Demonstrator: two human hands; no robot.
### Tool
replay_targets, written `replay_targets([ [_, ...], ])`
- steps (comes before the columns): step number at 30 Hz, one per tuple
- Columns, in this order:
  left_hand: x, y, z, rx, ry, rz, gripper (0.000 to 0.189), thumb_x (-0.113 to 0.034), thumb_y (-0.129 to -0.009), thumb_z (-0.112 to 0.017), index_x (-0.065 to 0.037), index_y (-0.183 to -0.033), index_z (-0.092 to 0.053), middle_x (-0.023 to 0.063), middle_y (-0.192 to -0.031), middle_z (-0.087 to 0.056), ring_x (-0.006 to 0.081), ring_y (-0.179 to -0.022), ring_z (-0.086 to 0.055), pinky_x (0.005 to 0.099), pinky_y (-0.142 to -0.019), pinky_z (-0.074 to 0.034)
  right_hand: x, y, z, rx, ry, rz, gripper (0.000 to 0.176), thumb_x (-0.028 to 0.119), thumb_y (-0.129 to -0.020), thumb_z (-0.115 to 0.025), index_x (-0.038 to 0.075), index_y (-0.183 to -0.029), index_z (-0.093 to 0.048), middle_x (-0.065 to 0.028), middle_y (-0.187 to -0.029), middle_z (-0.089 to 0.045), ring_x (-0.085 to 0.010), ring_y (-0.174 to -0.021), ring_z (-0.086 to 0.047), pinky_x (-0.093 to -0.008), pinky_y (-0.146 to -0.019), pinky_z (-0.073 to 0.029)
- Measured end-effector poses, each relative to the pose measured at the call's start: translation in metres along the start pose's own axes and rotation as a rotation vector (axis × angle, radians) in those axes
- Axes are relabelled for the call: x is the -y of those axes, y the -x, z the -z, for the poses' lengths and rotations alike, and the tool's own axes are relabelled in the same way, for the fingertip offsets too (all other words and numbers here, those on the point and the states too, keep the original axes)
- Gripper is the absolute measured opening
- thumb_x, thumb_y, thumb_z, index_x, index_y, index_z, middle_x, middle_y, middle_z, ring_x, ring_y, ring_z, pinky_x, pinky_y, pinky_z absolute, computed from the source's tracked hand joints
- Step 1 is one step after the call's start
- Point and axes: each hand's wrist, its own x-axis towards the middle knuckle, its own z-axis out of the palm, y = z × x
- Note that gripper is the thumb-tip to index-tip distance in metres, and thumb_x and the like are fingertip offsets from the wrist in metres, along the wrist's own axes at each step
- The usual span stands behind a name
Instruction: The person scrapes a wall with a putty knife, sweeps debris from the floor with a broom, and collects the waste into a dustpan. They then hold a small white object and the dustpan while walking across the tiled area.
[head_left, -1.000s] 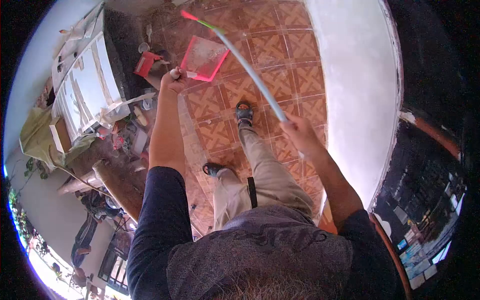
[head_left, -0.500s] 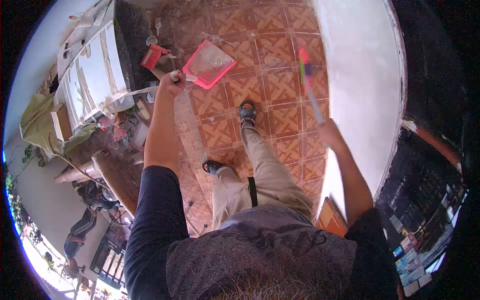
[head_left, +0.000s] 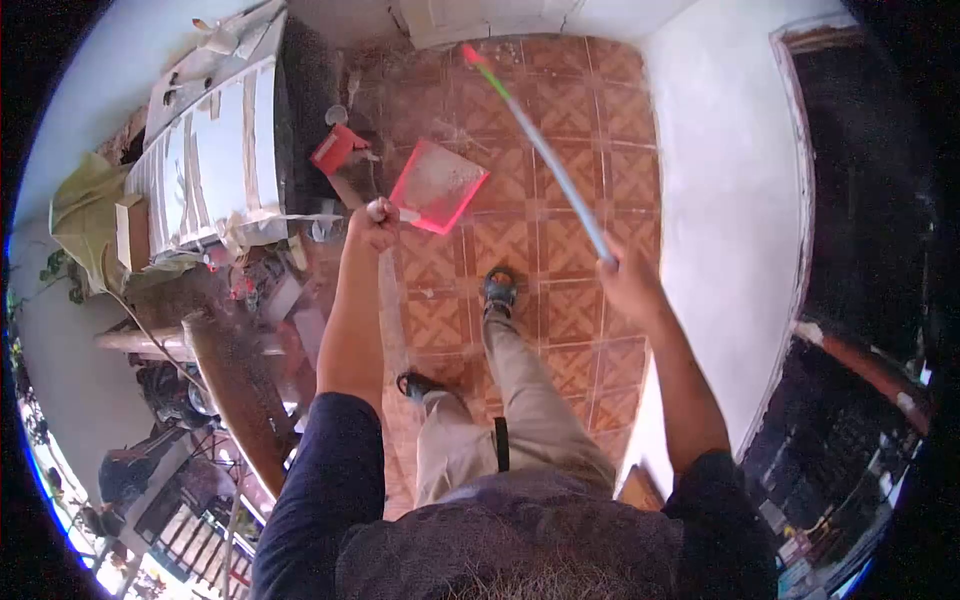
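Observation:
My left hand point(head_left: 374, 224) is closed around the pale handle of a pink dustpan point(head_left: 442, 228). Grey dust and small debris lie in the pan, which is close above the tiled floor. In my right hand point(head_left: 632, 282) I grip the long light-blue stick of a broom point(head_left: 550, 155). The stick slants up and to the left, away from me. Its green and red head point(head_left: 473, 57) is at the far end of the floor, beyond the dustpan.
Patterned brown tiles point(head_left: 570, 310) cover the floor, with pale dust on them. A white wall point(head_left: 695, 200) runs along the right. Left stand a taped white cabinet point(head_left: 235, 140), a red object point(head_left: 338, 148) and clutter. My sandalled foot point(head_left: 500, 288) is in the middle.
The broom has swung from the right toward the far left, its head now beyond the dustpan. My view has tilted up, showing more of the far wall. My left hand still holds the dustpan.

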Motion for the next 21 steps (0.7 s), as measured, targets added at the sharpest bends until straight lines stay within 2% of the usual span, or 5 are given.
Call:
replay_targets([
  [4,0.01,-0.006,-0.009,-0.018,0.027,-0.092,0.018,-0.008,-0.087,-0.039,0.0,-0.075,-0.05,0.0086,-0.062,-0.054,0.019,-0.053,-0.055,0.0286,-0.049,-0.053,-0.021,-0.157,0.023,-0.293,0.384,0.173,0.023,0.01,-0.081,-0.053,-0.004,-0.098,-0.06,-0.0268,-0.089,-0.061,-0.0416,-0.085,-0.06,-0.0485,-0.071,-0.049],
  [8,0.018,-0.006,-0.029,0.025,0.096,-0.061,0.013,-0.004,-0.085,-0.043,0.0,-0.076,-0.051,0.0086,-0.064,-0.057,0.0193,-0.055,-0.057,0.0292,-0.05,-0.053,-0.016,-0.337,-0.007,-0.218,0.61,0.289,0.024,0.012,-0.082,-0.049,-0.005,-0.091,-0.064,-0.0272,-0.092,-0.062,-0.0376,-0.091,-0.062,-0.0436,-0.075,-0.051],
  [12,0.015,-0.011,-0.027,0.015,0.133,-0.001,0.014,-0.004,-0.085,-0.042,0.0,-0.077,-0.052,0.0086,-0.064,-0.057,0.0196,-0.055,-0.057,0.0309,-0.052,-0.054,0.0,-0.306,-0.074,-0.112,0.593,0.377,0.022,0.009,-0.083,-0.047,-0.004,-0.093,-0.063,-0.0257,-0.091,-0.063,-0.0374,-0.086,-0.063,-0.0453,-0.073,-0.051],
  [16,0.011,-0.023,-0.021,0.047,0.148,-0.059,0.015,-0.005,-0.086,-0.041,-0.001,-0.079,-0.053,0.0085,-0.067,-0.058,0.0202,-0.058,-0.058,0.0333,-0.056,-0.055,-0.009,-0.2,-0.084,0.039,0.382,0.052,0.025,0.006,-0.084,-0.048,-0.002,-0.106,-0.057,-0.0258,-0.091,-0.062,-0.0373,-0.089,-0.062,-0.0458,-0.076,-0.05],
  [21,0.009,-0.022,-0.016,0.007,0.103,-0.132,0.014,-0.007,-0.087,-0.041,-0.001,-0.081,-0.052,0.0095,-0.07,-0.058,0.0206,-0.059,-0.057,0.0332,-0.056,-0.055,-0.038,-0.121,-0.043,0.134,0.332,0.343,0.032,0.01,-0.085,-0.052,0.004,-0.116,-0.054,-0.0258,-0.09,-0.061,-0.0384,-0.084,-0.061,-0.0473,-0.075,-0.048],
])
